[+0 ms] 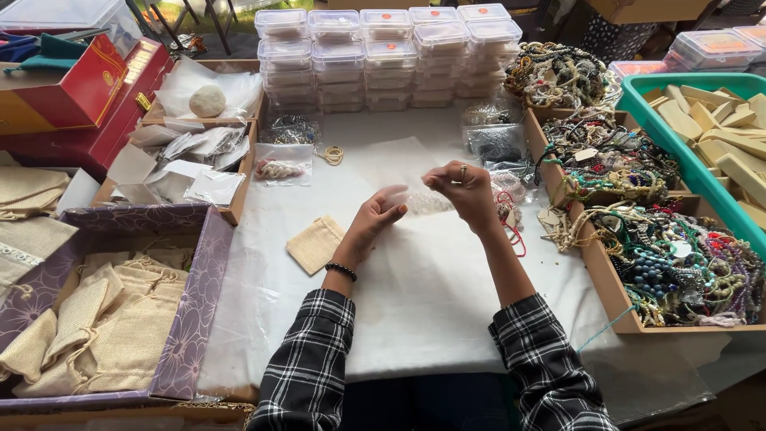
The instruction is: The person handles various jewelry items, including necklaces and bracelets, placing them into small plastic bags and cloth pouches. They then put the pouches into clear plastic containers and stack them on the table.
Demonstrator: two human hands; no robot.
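Clear plastic pouch (423,199), small and see-through, hangs between the two hands above the white worktop (415,295), just beyond the small burlap pouch (317,243) that lies flat on the cloth. The left hand (375,217) has its grip pinched on the pouch's near edge, thumb against fingertips, palm turned inward, wrist bent up; a dark bead bracelet (341,271) circles that wrist. The right hand (463,191) is raised a little higher, knuckles up, fingers curled down with the grip closed on the pouch's far edge; a ring shows on one finger. What is inside the pouch is too blurred to tell. Both forearms come in from the near edge in black-and-white checked sleeves (307,367), elbows apart, hands converging.

Left of the burlap pouch stands a purple flowered box (199,287) of larger burlap bags. Right of it, wooden trays (606,295) hold heaped beaded jewellery. Beyond it, stacked clear lidded containers (387,60) line the worktop's far side.
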